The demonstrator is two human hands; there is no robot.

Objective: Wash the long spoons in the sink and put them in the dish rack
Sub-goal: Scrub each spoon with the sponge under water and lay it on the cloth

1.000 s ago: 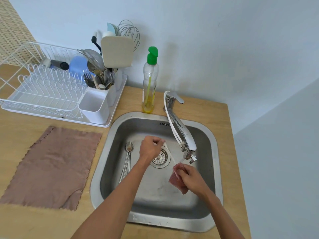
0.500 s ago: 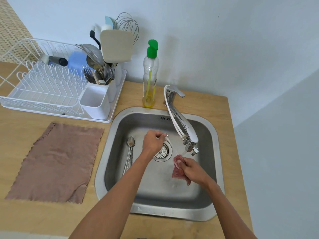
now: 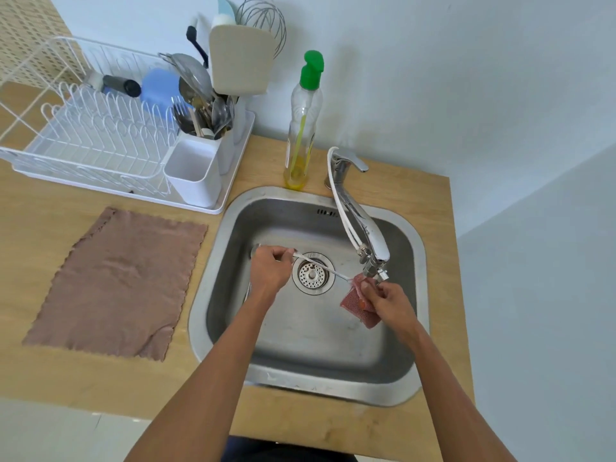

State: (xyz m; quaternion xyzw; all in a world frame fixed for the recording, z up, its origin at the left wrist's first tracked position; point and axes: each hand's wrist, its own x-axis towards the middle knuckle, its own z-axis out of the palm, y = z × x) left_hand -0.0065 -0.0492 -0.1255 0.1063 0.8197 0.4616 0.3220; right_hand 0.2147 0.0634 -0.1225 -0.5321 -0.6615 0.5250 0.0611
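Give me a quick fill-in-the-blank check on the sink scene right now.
The left hand grips a long metal spoon above the steel sink's round ____.
The right hand holds a ____ mesh scrubbing pad against the spoon.
The clear soap bottle has a ____ cap.
The brown cloth lies on the sink's ____ side.
Missing: drain; red; green; left.

Body in view: left arm and right arm, both bare right to the frame edge. Left hand and right hand bare too. Dark garment at bottom centre between the arms, only a sliver showing, so I can't tell its type.
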